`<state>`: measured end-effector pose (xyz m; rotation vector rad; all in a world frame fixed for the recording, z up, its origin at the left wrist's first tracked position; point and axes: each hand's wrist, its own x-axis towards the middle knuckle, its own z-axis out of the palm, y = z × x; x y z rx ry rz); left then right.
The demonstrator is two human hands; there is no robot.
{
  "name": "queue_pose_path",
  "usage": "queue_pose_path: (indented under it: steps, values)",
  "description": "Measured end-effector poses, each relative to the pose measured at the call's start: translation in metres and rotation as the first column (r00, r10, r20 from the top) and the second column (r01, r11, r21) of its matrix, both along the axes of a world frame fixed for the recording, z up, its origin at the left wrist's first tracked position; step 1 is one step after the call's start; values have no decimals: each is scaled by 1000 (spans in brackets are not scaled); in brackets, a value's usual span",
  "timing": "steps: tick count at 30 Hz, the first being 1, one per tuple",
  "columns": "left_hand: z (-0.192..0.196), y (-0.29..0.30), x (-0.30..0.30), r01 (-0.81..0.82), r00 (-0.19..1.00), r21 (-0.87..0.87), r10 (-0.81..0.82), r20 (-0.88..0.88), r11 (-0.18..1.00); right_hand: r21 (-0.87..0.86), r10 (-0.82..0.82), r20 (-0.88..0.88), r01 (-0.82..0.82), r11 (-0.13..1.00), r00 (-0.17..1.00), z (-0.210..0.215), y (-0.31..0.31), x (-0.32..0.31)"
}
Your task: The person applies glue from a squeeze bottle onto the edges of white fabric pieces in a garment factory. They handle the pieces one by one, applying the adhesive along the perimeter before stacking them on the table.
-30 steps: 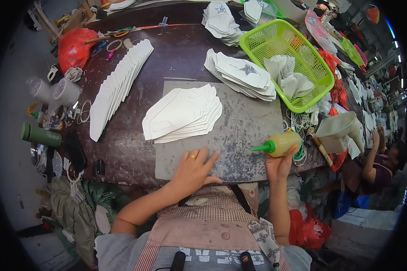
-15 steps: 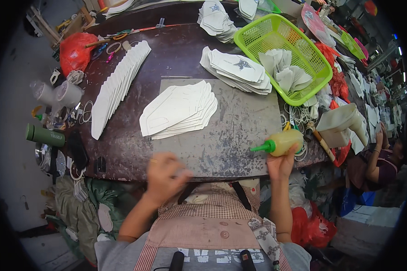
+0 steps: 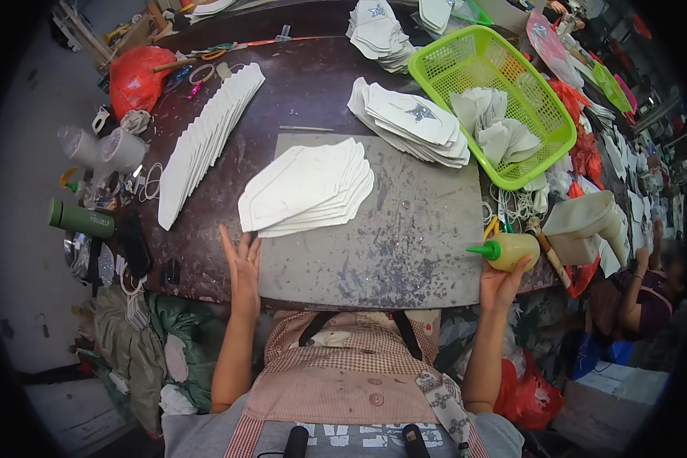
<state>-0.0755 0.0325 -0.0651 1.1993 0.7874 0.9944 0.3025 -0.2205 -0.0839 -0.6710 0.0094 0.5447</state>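
Observation:
My right hand (image 3: 502, 282) grips a squeeze bottle (image 3: 515, 253) of yellowish glue by its body, the green nozzle pointing left. My left hand (image 3: 243, 266) is open, palm up with fingers apart, at the near left corner of a fanned stack of white cut pieces (image 3: 305, 187); whether a fingertip touches the stack I cannot tell. That stack lies on a grey, stained board (image 3: 420, 221). A long overlapping row of white pieces (image 3: 210, 145) runs along the left. Another stack with a star print (image 3: 408, 122) lies at the board's far right corner.
A green plastic basket (image 3: 546, 164) holding white pieces stands at the far right. Near it are scissors (image 3: 502, 206) and a whitish plastic container (image 3: 580, 221). At left are a green bottle (image 3: 80, 219), a phone (image 3: 135, 244) and a red bag (image 3: 137, 80). A co-worker (image 3: 637, 286) sits at far right.
My left hand has moved left and opened beside the fanned stack. My right hand has carried the glue bottle to the right. The view has shifted slightly.

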Motion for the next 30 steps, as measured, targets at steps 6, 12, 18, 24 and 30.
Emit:
queue_pose_path:
  steps: [6,12,18,24,30]
  values:
    - [5,-18,-16,-70,994,-4,70,88,998,-16,-14,-26,14,1000,1000,-3,-5,4]
    - [101,65,26,222,750,667,312,-583,712,73,51,15,-52,996,999,21,5,-10]
    - [51,111,127,684,552,615,272,-788,392,5,147,11,-147,989,989,9,54,-53]
    - [52,106,122,508,740,845,419,-527,166,98,162,-13,-160,982,987,16,52,-56]
    - [166,33,72,569,763,457,-230,-604,684,33,183,-41,-181,983,982,18,45,-57]
